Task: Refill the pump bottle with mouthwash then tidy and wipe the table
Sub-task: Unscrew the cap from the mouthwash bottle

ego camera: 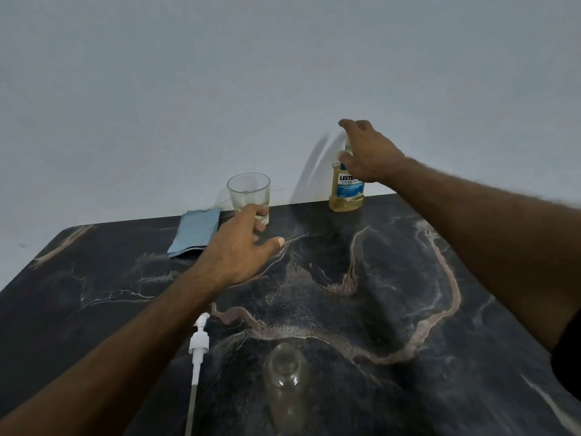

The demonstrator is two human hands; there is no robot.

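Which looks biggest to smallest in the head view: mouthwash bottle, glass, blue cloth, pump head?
1. Pump head with its tube, longest, though nearest the camera.
2. Mouthwash bottle, partly behind the right hand.
3. Blue cloth and glass: too alike to rank.

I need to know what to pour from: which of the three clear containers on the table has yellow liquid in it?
The mouthwash bottle with the blue label, at the far edge under the right hand. The drinking glass and the open pump bottle look nearly empty.
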